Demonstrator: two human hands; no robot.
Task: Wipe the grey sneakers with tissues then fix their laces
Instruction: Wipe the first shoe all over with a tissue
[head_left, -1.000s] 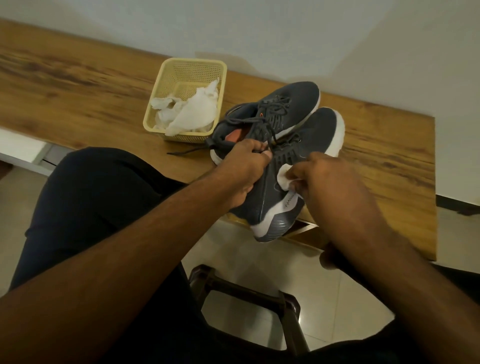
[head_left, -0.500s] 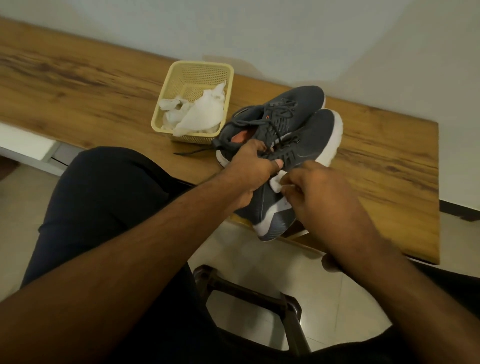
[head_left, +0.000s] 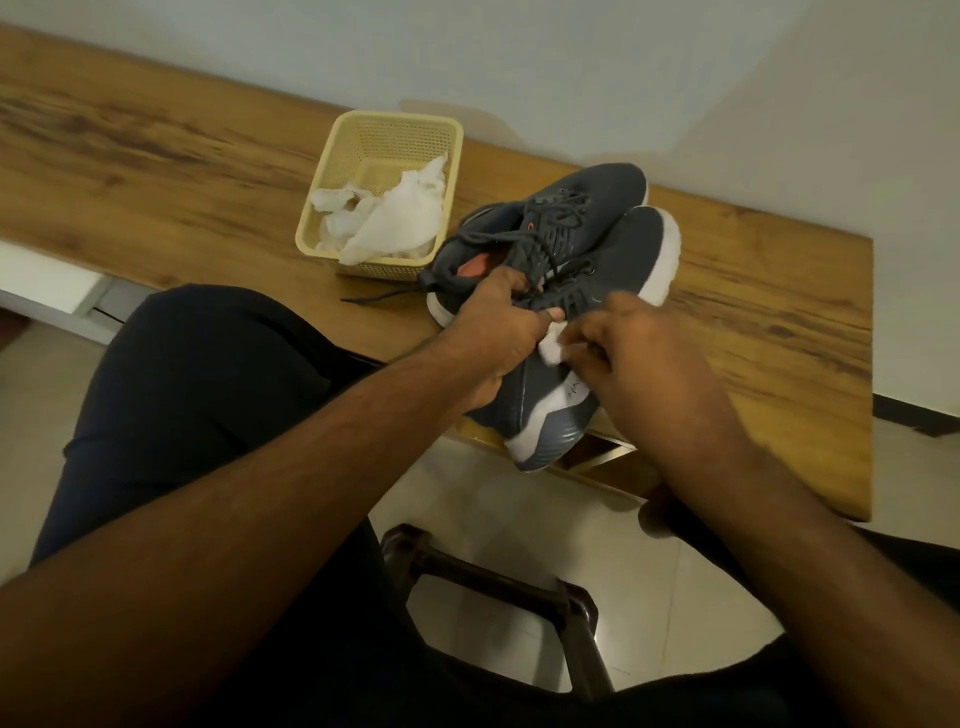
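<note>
Two grey sneakers with white soles lie side by side on the wooden table. The nearer sneaker (head_left: 613, 280) is tilted on its side, its heel hanging over the table's front edge. My left hand (head_left: 493, 332) grips it at the collar. My right hand (head_left: 639, 358) presses a small wad of white tissue (head_left: 553, 349) against its grey side near the heel. The farther sneaker (head_left: 571, 208) rests flat behind it, with a loose lace (head_left: 384, 296) trailing left over the table.
A pale yellow plastic basket (head_left: 343, 156) holding crumpled white tissues (head_left: 395, 218) stands just left of the sneakers. The wooden table (head_left: 156, 156) runs along a white wall. My dark-trousered legs and a dark stool frame (head_left: 519, 577) are below, over a tiled floor.
My right hand with the tissue has slid along the sneaker's side toward the collar and my left hand. The left hand keeps its grip. The head view has shifted slightly.
</note>
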